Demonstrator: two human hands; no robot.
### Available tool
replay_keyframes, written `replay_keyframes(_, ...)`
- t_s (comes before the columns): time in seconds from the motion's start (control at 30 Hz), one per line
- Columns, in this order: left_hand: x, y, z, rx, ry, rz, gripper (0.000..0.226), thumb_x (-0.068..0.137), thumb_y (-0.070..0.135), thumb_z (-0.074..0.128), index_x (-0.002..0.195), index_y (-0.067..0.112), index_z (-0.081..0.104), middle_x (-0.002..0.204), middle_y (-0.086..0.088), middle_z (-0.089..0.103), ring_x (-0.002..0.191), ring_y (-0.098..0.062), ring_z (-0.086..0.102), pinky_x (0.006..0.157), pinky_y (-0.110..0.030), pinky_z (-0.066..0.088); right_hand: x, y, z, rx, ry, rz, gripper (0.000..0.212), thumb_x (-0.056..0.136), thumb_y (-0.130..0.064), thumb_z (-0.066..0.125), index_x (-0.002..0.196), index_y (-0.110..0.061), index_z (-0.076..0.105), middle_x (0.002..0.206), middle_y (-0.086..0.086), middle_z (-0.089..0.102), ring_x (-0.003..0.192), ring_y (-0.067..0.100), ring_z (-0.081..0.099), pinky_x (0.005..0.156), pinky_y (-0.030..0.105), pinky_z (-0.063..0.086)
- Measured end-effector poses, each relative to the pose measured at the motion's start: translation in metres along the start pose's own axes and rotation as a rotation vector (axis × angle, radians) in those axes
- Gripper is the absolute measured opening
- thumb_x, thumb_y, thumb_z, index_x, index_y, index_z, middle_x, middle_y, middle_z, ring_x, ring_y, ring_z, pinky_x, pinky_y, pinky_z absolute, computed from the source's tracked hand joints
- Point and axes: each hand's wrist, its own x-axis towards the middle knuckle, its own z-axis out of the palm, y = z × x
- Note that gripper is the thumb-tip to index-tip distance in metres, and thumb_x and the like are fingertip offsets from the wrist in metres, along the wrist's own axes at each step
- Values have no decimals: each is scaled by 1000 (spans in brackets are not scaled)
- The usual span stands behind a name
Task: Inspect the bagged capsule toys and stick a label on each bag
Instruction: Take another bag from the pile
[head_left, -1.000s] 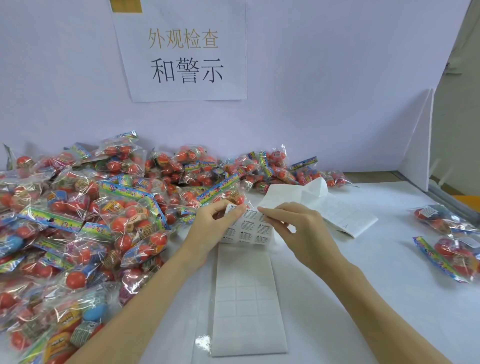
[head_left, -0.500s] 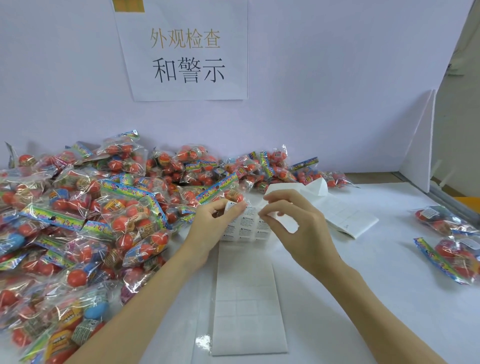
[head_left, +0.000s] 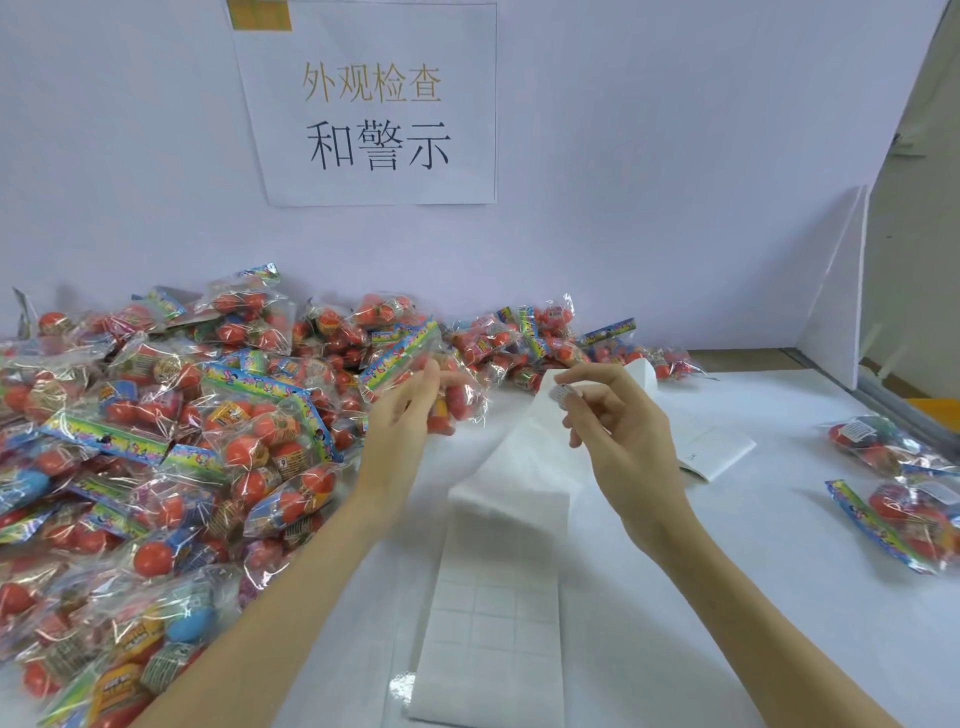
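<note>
A big pile of clear bags with red and blue capsule toys covers the left of the white table. My left hand grips one bag of capsule toys lifted off the pile's right edge. My right hand pinches a small printed label between thumb and forefinger, close to that bag. The white label backing strip lies between my forearms, its upper part folded up.
Two bags with labels lie at the table's right edge. A folded sheet of labels rests behind my right hand. A paper sign hangs on the back wall. A white partition stands at the right.
My right hand peeled one label off the strip and lifted it. My left hand let go of the strip and took a bag from the pile. The strip dropped back.
</note>
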Motion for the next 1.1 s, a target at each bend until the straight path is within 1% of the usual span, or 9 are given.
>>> replay_keyframes(0.03,1,2,-3,9,-7,42,26,108,22,54,107,19,80,99,0,75,87,-13,66,78,-38,56,0,-1,0,-15,-11,-9,30,103,-6,58,102,-34,71,84,6,65,71,16,57,67,20,51)
replay_keyframes(0.1,2,5,-6,44,-37,124,34,99,2,60,118,27,76,110,11,74,89,-7,66,78,-32,57,-1,-3,0,-35,-45,-28,33,102,-8,56,104,-36,73,84,7,61,71,14,52,67,22,51)
replay_keyframes(0.27,-2,7,-1,-11,-200,143,64,96,0,67,142,43,56,116,18,71,80,-7,60,76,-20,54,-3,-7,-1,-22,-108,-8,38,102,-5,58,109,-37,76,88,9,63,71,14,53,67,22,50)
replay_keyframes(0.33,-4,7,3,-4,-245,150,61,97,1,67,142,41,56,111,14,73,78,-9,60,76,-20,53,-4,-8,0,-3,-133,9,34,100,-5,61,114,-34,73,83,11,61,70,14,55,67,22,50)
replay_keyframes(0.43,-8,8,8,18,-298,180,56,97,-1,67,141,33,59,119,6,74,87,-11,67,80,-23,55,-6,-8,5,5,-145,10,32,98,-6,68,121,-28,68,81,8,66,72,14,59,68,26,51)
replay_keyframes(0.7,-13,9,15,-9,-354,172,52,98,-4,64,141,26,59,119,6,74,95,-12,71,82,-24,57,-7,-3,9,-47,-111,-26,35,95,-9,74,125,-23,63,80,4,69,76,15,67,71,20,51)
replay_keyframes(0.87,-14,9,14,-9,-351,181,48,99,1,63,139,28,61,88,23,68,80,-10,66,80,-21,54,-7,0,10,-77,-120,-56,35,95,-10,74,124,-25,63,80,-2,68,76,12,67,71,15,48)
replay_keyframes(1.0,-15,12,15,-22,-363,166,53,95,1,72,139,29,61,114,10,73,94,-10,71,84,-23,57,-7,0,9,-91,-113,-69,34,96,-6,72,123,-24,64,79,-1,67,75,14,66,70,17,49)
replay_keyframes(1.1,-15,12,17,-9,-350,180,55,91,3,77,136,30,61,124,3,71,107,-21,71,89,-31,59,-8,0,10,-99,-116,-79,34,96,-5,71,123,-24,63,80,-2,67,78,16,67,71,18,50)
